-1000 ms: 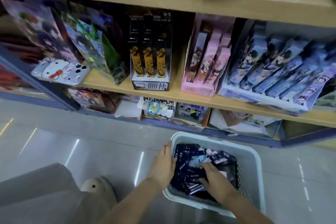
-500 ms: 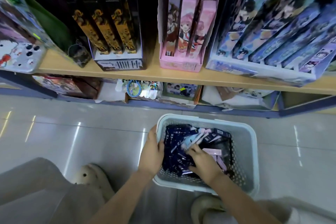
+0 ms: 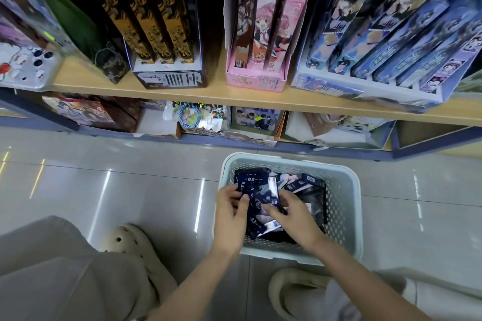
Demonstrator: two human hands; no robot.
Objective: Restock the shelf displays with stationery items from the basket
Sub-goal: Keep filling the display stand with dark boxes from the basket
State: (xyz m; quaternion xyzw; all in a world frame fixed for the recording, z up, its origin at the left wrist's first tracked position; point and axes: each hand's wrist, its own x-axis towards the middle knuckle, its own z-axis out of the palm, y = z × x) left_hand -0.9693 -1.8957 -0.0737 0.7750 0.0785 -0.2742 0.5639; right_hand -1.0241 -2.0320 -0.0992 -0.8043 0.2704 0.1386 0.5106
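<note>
A pale perforated basket [image 3: 341, 206] stands on the tiled floor below the shelf. It holds a heap of small dark blue stationery packs [image 3: 257, 185] with white print. My left hand [image 3: 230, 214] is at the basket's left side, its fingers curled round several of these packs. My right hand [image 3: 289, 216] reaches in from the near side and pinches the same bundle of packs from the right. The wooden shelf [image 3: 214, 95] above carries a black and gold display box [image 3: 161, 34], a pink display box [image 3: 263, 34] and a blue display box [image 3: 386, 41].
A lower shelf behind the basket holds mixed packets and a blue cord ring [image 3: 189, 117]. My knees and two beige clogs [image 3: 130, 245] flank the basket on the glossy tiled floor [image 3: 104, 177]. More packaged goods [image 3: 28, 41] lean at the shelf's left end.
The view has dipped closer to the basket. My left hand moved from the basket's rim into the packs, and both hands now gather a bundle of dark blue packs.
</note>
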